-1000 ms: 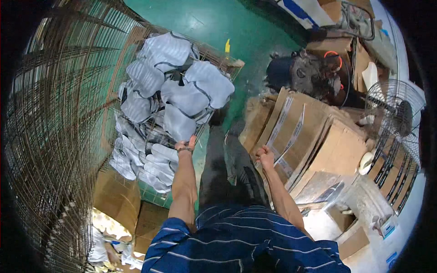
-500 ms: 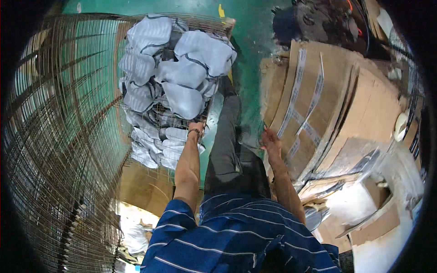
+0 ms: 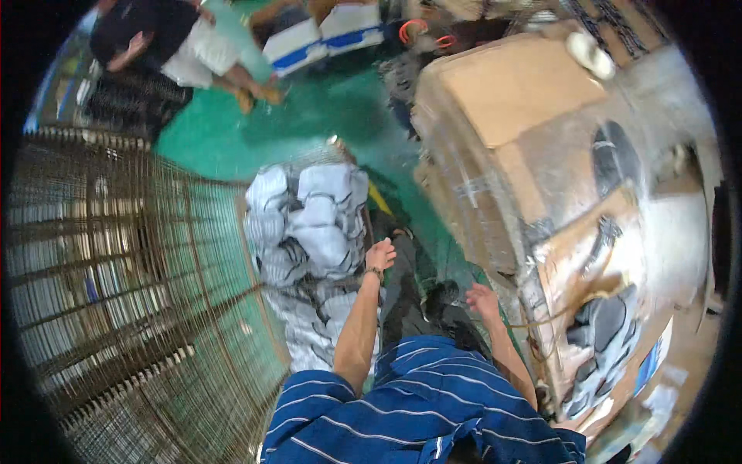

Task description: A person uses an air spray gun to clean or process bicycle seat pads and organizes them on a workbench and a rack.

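Observation:
My left hand [image 3: 379, 254] is lifted beside the right edge of a stack of grey-white, curved pieces with dark edging [image 3: 323, 232]. Its fingers are loosely bent and apart, with nothing seen in them; a dark band circles the wrist. What kind of pieces these are I cannot tell. They lie heaped in a wire-sided rack [image 3: 267, 329]. Lower and farther right, my right hand [image 3: 483, 300] hangs in the air near the cardboard, fingers partly spread and holding nothing visible. The picture is somewhat blurred.
Tall wire racks [image 3: 116, 271] fill the left side. At the right stands a large cardboard box [image 3: 518, 93], with dark-soled pieces [image 3: 607, 329] below it. Across the green floor [image 3: 309, 116], a person in dark top [image 3: 143, 35] is near white-and-blue boxes [image 3: 352, 27].
My left hand has come away from the rack's near side. The view has shifted, bringing the person and the boxes at the back into sight. My right hand stays apart from the cardboard.

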A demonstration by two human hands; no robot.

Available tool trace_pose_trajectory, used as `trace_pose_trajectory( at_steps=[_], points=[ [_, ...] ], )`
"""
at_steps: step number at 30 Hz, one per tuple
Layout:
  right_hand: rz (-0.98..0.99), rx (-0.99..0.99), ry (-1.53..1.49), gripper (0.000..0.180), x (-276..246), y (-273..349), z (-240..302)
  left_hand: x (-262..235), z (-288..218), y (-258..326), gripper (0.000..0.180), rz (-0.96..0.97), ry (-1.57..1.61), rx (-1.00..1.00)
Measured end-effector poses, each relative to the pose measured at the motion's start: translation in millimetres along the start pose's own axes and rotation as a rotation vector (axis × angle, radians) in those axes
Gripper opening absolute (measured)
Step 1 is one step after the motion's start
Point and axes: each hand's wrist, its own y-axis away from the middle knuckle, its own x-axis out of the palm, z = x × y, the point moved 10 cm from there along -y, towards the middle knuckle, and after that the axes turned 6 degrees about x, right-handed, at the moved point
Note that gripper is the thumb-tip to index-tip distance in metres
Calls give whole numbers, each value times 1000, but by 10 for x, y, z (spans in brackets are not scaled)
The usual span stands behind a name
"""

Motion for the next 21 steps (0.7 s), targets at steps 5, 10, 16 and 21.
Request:
trace_pose_trajectory(
  at_steps=[5, 10, 16, 21],
  points=[
    [-95, -177, -165, 45, -1144, 548, -735, 1797, -1526, 2058, 117, 858, 347, 222],
    [-281, -115, -327, 43, -1887, 987, -1830, 2964, -2237, 4123, 126, 1568, 527, 234],
    [-421, 34, -731, 38, -1884, 1354, -3167, 3772, -2125, 5208, 127, 1874, 468, 102],
    [-492, 154, -859, 41, -1499, 1540, -3558, 4221, -1917, 5423, 127, 1961, 402, -40]
  ],
)
